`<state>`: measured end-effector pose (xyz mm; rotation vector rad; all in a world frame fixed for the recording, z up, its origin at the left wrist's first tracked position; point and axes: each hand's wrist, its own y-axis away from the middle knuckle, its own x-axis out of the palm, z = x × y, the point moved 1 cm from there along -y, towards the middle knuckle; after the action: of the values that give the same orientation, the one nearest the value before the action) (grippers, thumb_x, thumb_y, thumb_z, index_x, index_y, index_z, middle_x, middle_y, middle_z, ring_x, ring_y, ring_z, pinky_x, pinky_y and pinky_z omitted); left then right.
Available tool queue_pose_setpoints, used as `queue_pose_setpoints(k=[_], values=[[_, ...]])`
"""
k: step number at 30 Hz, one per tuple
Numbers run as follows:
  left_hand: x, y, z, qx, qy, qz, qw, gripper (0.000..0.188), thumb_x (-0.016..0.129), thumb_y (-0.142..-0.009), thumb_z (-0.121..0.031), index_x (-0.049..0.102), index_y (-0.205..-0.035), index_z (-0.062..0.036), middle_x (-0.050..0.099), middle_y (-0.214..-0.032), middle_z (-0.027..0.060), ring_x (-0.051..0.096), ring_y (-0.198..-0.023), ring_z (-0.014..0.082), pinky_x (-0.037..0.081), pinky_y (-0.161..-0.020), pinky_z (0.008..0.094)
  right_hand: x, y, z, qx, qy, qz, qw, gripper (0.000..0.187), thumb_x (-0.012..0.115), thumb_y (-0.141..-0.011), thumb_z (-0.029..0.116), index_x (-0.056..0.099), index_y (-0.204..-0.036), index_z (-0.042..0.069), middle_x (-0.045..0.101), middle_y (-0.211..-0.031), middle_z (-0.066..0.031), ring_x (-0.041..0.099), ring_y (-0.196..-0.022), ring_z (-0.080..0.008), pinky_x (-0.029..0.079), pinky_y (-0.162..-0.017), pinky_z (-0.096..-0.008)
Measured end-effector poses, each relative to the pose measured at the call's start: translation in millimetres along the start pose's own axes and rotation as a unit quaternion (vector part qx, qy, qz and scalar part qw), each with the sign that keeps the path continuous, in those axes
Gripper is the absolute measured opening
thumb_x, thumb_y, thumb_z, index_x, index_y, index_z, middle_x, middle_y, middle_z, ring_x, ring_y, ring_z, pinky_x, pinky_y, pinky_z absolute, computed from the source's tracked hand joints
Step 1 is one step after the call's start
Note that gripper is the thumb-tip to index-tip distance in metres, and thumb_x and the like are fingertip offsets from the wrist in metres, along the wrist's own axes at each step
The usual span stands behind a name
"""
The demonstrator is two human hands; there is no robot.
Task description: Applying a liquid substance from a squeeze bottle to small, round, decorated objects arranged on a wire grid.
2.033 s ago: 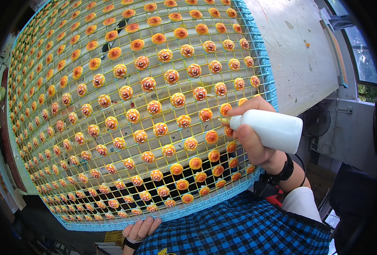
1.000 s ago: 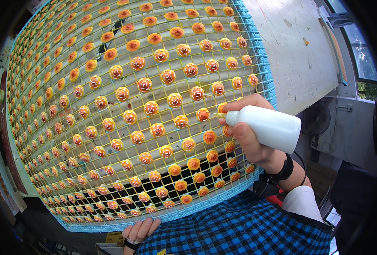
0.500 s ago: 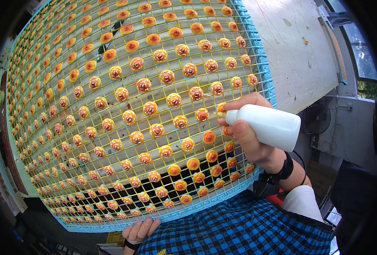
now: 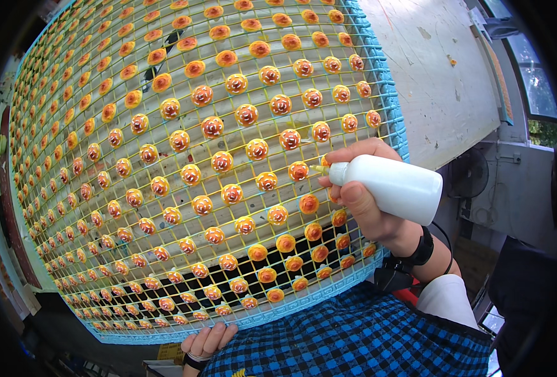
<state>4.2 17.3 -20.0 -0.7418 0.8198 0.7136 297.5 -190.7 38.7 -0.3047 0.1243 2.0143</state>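
Observation:
A large yellow wire grid [image 4: 272, 200] carries rows of orange-yellow rose-shaped flowers and has a light-blue edge [image 4: 388, 75]. Many middle and lower-left flowers bear white strokes, like this flower [image 4: 256, 149]; the far rows and those at lower right, such as this plain flower [image 4: 285, 243], show none. My right hand [image 4: 369, 210] is closed round a white squeeze bottle [image 4: 398, 188], tipped sideways. Its narrow yellowish nozzle points left at a partly marked flower [image 4: 298, 171]. At the bottom, my left hand [image 4: 210, 339] curls its fingers over the grid's near blue edge; its thumb is hidden.
Beneath the grid lies a pale, stained work table [image 4: 442, 81], reaching to the right. A black fan [image 4: 469, 173] stands beyond it near a window [image 4: 536, 81]. My blue-and-black checked apron [image 4: 341, 333] meets the near edge. A yellow crate [image 4: 170, 352] sits below.
My right hand has shifted the bottle slightly left, bringing the nozzle to the right side of the partly marked flower. My left hand stays in place.

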Motion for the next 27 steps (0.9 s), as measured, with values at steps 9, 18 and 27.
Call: queue_pose_setpoints(k=[9, 18, 27], values=[[-0.9, -1.4, 3.3, 0.017, 0.004, 0.000, 1.000, 0.049, 0.028, -0.084, -0.054, 0.038, -0.123, -0.0265, 0.044, -0.108, -0.0100, 0.038, -0.095, 0.0080, 0.030, -0.085, 0.0263, -0.6, -0.3, 1.9, 0.020, 0.001, 0.016, 1.000, 0.017, 0.064, -0.073, 0.015, 0.058, -0.081, 0.001, 0.058, -0.076, -0.0074, 0.057, -0.060, -0.0129, 0.044, -0.053, -0.0223], [0.5, -1.4, 3.8, 0.019, 0.002, -0.011, 1.000, 0.048, 0.028, -0.084, -0.054, 0.040, -0.122, -0.0269, 0.045, -0.105, -0.0108, 0.038, -0.093, 0.0071, 0.030, -0.084, 0.0257, -0.3, 0.6, 0.8, 0.032, -0.019, 0.005, 0.999, 0.017, 0.063, -0.073, 0.013, 0.057, -0.083, 0.001, 0.057, -0.079, -0.0095, 0.057, -0.065, -0.0151, 0.045, -0.057, -0.0240], [1.1, -1.9, 2.2, 0.007, 0.001, -0.016, 1.000, 0.049, 0.028, -0.084, -0.054, 0.039, -0.122, -0.0269, 0.045, -0.106, -0.0108, 0.038, -0.094, 0.0072, 0.030, -0.085, 0.0255, -3.0, 1.1, -2.5, 0.007, -0.004, 0.011, 1.000, 0.018, 0.064, -0.072, 0.015, 0.058, -0.083, 0.003, 0.058, -0.074, -0.0050, 0.057, -0.061, -0.0124, 0.045, -0.054, -0.0225]])
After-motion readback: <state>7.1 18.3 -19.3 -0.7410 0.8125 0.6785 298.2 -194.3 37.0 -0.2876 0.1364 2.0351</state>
